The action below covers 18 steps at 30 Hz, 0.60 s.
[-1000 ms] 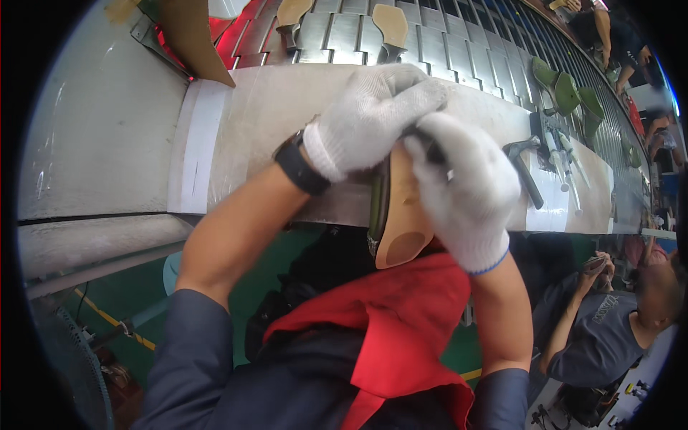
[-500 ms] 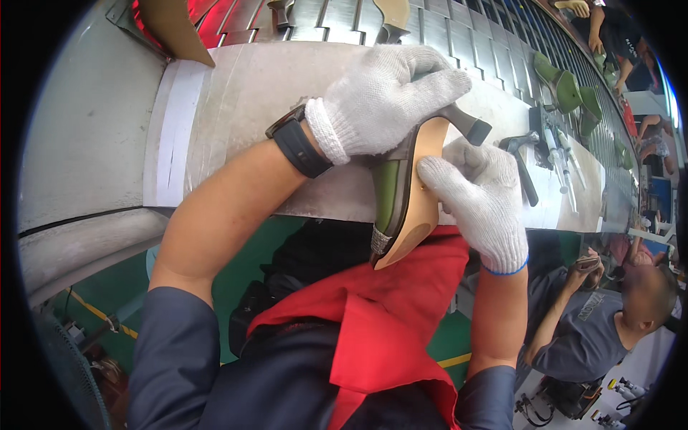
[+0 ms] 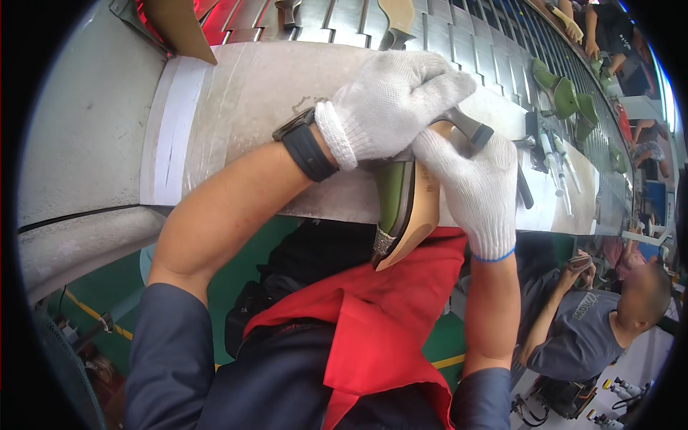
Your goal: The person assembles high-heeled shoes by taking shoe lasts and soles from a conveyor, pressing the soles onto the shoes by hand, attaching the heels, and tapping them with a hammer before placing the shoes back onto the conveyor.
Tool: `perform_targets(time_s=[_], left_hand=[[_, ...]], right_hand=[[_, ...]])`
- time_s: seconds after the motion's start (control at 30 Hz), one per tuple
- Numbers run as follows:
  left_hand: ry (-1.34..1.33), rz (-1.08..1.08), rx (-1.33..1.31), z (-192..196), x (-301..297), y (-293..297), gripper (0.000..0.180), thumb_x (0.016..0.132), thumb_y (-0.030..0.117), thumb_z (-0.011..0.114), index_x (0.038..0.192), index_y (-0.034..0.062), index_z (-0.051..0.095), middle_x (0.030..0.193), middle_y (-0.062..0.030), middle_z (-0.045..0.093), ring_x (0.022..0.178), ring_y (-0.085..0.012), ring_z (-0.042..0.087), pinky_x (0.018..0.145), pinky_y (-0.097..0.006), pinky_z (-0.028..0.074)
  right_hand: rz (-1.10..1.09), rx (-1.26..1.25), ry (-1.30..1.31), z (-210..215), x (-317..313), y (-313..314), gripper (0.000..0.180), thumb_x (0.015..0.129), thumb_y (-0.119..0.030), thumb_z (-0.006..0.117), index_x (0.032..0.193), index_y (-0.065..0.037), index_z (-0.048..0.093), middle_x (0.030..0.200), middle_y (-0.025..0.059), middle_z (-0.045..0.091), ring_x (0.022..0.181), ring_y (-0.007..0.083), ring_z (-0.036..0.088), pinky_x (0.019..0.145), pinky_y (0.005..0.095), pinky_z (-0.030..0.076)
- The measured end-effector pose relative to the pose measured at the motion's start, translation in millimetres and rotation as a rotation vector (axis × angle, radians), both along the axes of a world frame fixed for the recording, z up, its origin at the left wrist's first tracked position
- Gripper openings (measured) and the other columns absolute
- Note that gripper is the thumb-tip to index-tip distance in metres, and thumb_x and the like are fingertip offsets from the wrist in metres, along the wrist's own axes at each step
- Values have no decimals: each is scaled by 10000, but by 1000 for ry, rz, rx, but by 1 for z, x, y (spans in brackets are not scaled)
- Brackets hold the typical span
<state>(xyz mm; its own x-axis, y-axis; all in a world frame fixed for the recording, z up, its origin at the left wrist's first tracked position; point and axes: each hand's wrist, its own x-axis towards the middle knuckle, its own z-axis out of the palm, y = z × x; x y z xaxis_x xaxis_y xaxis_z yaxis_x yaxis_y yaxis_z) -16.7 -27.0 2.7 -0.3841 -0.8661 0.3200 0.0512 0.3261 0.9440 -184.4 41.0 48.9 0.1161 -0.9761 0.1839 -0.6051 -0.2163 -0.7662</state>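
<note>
A high-heeled shoe (image 3: pixel 390 204) is held on its side over the near edge of the bench. Its upper is green with a dark trim and a glittery toe band; the tan sole faces right and the dark heel points away to the right. My left hand (image 3: pixel 394 100), in a white knit glove, wraps over the heel end. Gloved likewise, my right hand (image 3: pixel 473 183) grips from the sole side, its thumb up near the base of the heel. The fingers of both hands are partly hidden behind the shoe and gloves.
Right of my hands lie a hammer (image 3: pixel 525 188) and several syringe-like tubes (image 3: pixel 559 161). Beyond the bench (image 3: pixel 251 107) runs a slatted metal conveyor (image 3: pixel 480 46) carrying green shoes (image 3: pixel 562 93). Cardboard (image 3: pixel 175 29) stands at the far left. Another person (image 3: pixel 584 322) sits to the right.
My right hand has slid up along the sole toward the heel, its thumb now at the heel base. My left hand has shifted slightly right and stays on the heel end.
</note>
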Motion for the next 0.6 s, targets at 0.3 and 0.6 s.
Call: perform_targets(time_s=[0.3,0.6], left_hand=[[-317,-113,-89,13,29,-4,550,1001,387,789,1408,35,675,1180,-94,749,1149,-179,695,1046,-343,547],[-254,254,-132,-6,83,84,821,714,170,988,1432,28,615,1260,-104,657,1217,-255,630,1060,-421,531]], right_hand=[[-34,295,-454,-25,-18,11,344,1001,-186,775,1275,19,748,1159,123,790,1012,175,755,922,368,617],[15,-106,214,-2,-31,41,641,793,-288,958,1338,-34,736,1364,226,714,1235,384,717,1076,449,574]])
